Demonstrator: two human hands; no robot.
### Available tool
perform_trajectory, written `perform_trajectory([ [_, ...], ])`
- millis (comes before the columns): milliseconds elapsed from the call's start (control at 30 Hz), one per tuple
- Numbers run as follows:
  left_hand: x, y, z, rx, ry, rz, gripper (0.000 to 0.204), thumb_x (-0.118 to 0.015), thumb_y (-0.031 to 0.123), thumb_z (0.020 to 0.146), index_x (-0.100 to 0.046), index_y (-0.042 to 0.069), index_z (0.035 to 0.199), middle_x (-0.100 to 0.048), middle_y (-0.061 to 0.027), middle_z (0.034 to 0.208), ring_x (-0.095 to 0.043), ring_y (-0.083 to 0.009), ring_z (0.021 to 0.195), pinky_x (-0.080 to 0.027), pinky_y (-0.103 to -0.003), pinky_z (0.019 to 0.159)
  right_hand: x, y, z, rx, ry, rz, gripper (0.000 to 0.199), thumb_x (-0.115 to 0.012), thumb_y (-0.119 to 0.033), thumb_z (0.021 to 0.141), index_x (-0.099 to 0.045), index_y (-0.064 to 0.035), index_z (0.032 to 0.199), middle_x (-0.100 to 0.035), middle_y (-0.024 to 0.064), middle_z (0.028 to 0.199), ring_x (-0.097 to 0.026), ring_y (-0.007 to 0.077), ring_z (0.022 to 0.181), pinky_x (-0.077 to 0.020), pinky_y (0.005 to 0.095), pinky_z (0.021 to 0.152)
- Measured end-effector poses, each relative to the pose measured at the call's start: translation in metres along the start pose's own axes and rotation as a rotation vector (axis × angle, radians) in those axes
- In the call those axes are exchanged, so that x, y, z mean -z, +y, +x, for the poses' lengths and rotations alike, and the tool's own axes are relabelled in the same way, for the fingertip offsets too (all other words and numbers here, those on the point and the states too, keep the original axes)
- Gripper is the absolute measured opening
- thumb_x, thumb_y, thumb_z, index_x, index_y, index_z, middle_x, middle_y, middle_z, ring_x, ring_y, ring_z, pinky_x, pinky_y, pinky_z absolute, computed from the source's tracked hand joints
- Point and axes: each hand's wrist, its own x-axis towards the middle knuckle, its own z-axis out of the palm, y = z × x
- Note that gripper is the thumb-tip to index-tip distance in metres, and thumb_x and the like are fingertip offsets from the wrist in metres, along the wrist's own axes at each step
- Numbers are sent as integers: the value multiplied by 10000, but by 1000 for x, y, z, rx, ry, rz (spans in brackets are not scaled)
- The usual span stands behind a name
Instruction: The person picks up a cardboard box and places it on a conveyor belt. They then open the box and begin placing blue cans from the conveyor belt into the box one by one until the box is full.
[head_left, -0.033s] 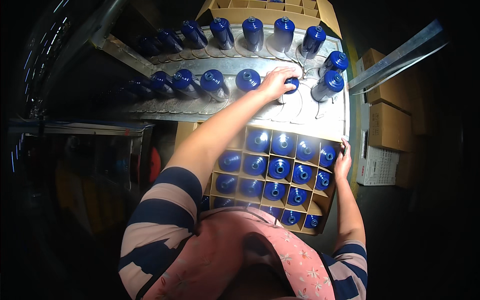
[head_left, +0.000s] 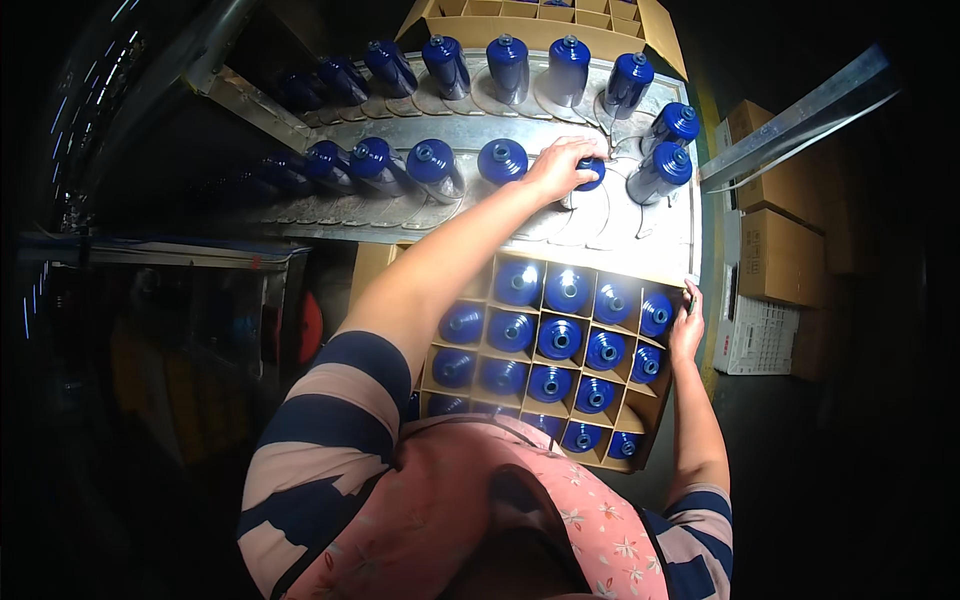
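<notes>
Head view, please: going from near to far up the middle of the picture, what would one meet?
Pink floral apron → divided cardboard box filled with blue bottles → left hand on a blue bottle on the metal conveyor → far row of bottles → another cardboard box.

Dim workroom: dark floor [head_left: 840, 470] at right, stacked brown cartons [head_left: 782, 255] beside a white crate [head_left: 757, 338], a slanting metal rail [head_left: 800, 115] above; bright light only at centre.
</notes>
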Motion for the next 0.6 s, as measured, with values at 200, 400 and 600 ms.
perform_trajectory([
  [200, -28, 14, 16, 30, 72, -123, 300, -757, 134, 745, -677, 80, 1029, -671, -99, 1057, -619, -259, 1045, -471, -334, 923, 6, 6, 2, 52, 6, -14, 448, -483, 47, 944, -522, -189, 1322, -661, 121, 1149, -652, 261, 1040, -492, 356, 898],
  [400, -64, 47, 17, 17, 69, -167, 373, -767, 108, 711, -660, 78, 1067, -635, -134, 1199, -591, -297, 1138, -452, -360, 996, 2, 3, -4, 67, 23, -35, 457, -481, 45, 946, -518, -195, 1332, -657, 121, 1180, -647, 258, 1071, -486, 352, 918],
  [600, -49, 72, -73, -98, 326, -404, 267, -680, 38, 800, -655, 69, 1064, -663, -103, 1191, -616, -298, 1058, -487, -354, 921, 6, 11, -4, 64, 18, 7, 448, -493, 38, 944, -527, -193, 1325, -653, 131, 1189, -635, 274, 1097, -487, 354, 915],
])
